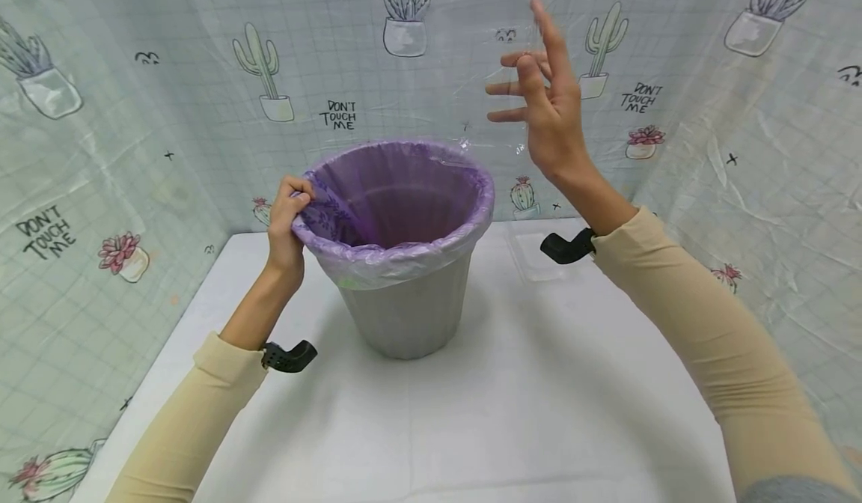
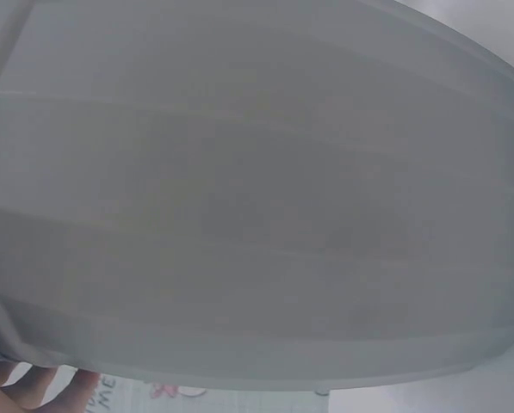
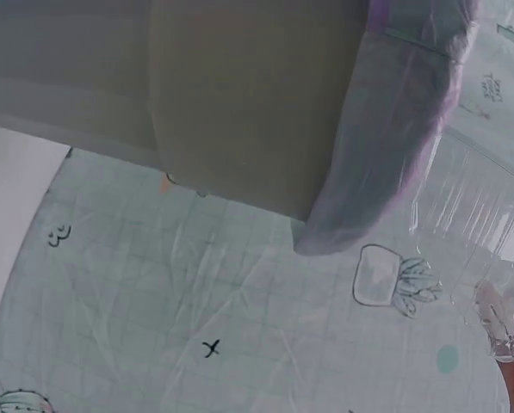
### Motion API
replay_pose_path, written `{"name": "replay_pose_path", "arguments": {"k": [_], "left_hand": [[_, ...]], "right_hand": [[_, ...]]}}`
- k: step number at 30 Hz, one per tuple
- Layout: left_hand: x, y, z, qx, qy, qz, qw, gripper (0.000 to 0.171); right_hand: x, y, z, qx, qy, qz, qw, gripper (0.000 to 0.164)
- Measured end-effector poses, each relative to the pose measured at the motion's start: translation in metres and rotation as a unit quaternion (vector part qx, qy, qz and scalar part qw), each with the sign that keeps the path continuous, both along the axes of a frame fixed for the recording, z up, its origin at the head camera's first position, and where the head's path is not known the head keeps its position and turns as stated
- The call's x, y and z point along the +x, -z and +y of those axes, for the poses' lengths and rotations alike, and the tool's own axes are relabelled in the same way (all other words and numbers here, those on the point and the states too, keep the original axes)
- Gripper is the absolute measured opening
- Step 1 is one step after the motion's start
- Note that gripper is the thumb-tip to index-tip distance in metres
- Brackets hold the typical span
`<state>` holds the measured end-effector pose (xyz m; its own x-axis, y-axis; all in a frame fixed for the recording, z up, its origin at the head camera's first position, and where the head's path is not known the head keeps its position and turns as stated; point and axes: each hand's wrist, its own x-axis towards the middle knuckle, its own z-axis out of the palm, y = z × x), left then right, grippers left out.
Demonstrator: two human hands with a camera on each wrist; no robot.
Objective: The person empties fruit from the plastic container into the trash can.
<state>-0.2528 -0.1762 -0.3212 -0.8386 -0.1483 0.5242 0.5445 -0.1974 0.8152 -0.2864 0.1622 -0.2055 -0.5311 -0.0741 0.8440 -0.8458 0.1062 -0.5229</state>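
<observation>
A grey bin (image 1: 411,316) stands on the white table, lined with a purple bag (image 1: 404,260) folded down over its rim. At the bin's left rim my left hand (image 1: 288,215) grips the bag and the edge, its fingers curled over the top. The bin's ribbed side fills the left wrist view, fingertips (image 2: 54,391) showing at the lower corner. Raised above and right of the bin, my right hand (image 1: 555,106) holds a clear ribbed plastic container (image 3: 472,202). Its thumb and index stand on the near side, other fingers showing through the plastic.
A flat clear plastic piece (image 1: 528,263) lies on the table (image 1: 539,413) right of the bin. A printed curtain (image 1: 438,99) with cactus drawings surrounds the table at the back and both sides. Black wrist mounts (image 1: 566,247) stick out from both wrists.
</observation>
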Motion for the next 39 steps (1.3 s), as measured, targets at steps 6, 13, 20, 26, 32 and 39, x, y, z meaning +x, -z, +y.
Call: {"name": "replay_pose_path", "arguments": {"k": [6, 13, 20, 26, 32, 39], "left_hand": [[0.000, 0.000, 0.000, 0.000, 0.002, 0.001, 1.0000, 0.016], [-0.001, 0.000, 0.000, 0.001, 0.001, 0.003, 1.0000, 0.016], [-0.002, 0.000, 0.001, 0.001, 0.003, 0.003, 1.0000, 0.015], [-0.002, 0.000, 0.000, 0.001, 0.003, -0.001, 1.0000, 0.016], [-0.001, 0.001, 0.000, -0.003, 0.002, -0.004, 1.0000, 0.016], [-0.002, 0.001, -0.002, -0.005, 0.000, -0.001, 1.0000, 0.016]], "right_hand": [[0.002, 0.007, 0.014, -0.033, -0.014, 0.005, 0.999, 0.054], [0.005, 0.015, 0.028, -0.055, -0.014, -0.004, 0.998, 0.054], [0.012, 0.018, 0.039, -0.109, -0.014, -0.055, 0.992, 0.053], [0.013, 0.026, 0.050, -0.151, -0.021, -0.060, 0.986, 0.054], [0.015, 0.031, 0.065, -0.188, -0.017, -0.067, 0.980, 0.052], [0.017, 0.039, 0.081, -0.194, -0.001, -0.063, 0.979, 0.052]]}}
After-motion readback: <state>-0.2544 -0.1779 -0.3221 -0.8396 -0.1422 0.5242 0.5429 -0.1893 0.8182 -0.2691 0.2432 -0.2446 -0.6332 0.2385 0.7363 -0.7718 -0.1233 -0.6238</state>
